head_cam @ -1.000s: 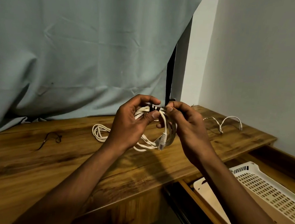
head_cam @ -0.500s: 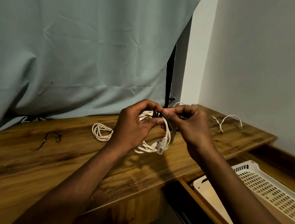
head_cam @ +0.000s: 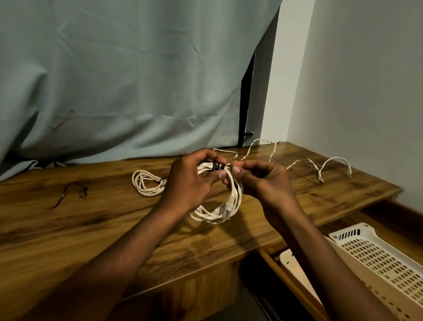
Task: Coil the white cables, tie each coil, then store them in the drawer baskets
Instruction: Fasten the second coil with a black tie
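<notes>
A coiled white cable [head_cam: 229, 202] hangs between both hands above the wooden desk [head_cam: 36, 232]. A black tie [head_cam: 216, 165] is wrapped around its top. My left hand [head_cam: 189, 181] grips the coil beside the tie. My right hand [head_cam: 261, 182] pinches the coil just right of the tie. A plug hangs at the coil's lower right. A second coiled white cable [head_cam: 147, 182] lies on the desk to the left. A loose twisted white cable [head_cam: 308, 164] sprawls at the back right. White perforated baskets [head_cam: 369, 254] sit in the open drawer at right.
A loose black tie [head_cam: 70, 193] lies on the desk at left. A grey-green curtain [head_cam: 110, 68] hangs behind the desk, and a white wall closes the right side. The drawer's wooden front rail [head_cam: 296, 285] juts out below the desk edge.
Both hands have lowered the coil slightly toward the desk. The black tie now shows as several wraps around the coil's top, and my right fingers sit closer to it.
</notes>
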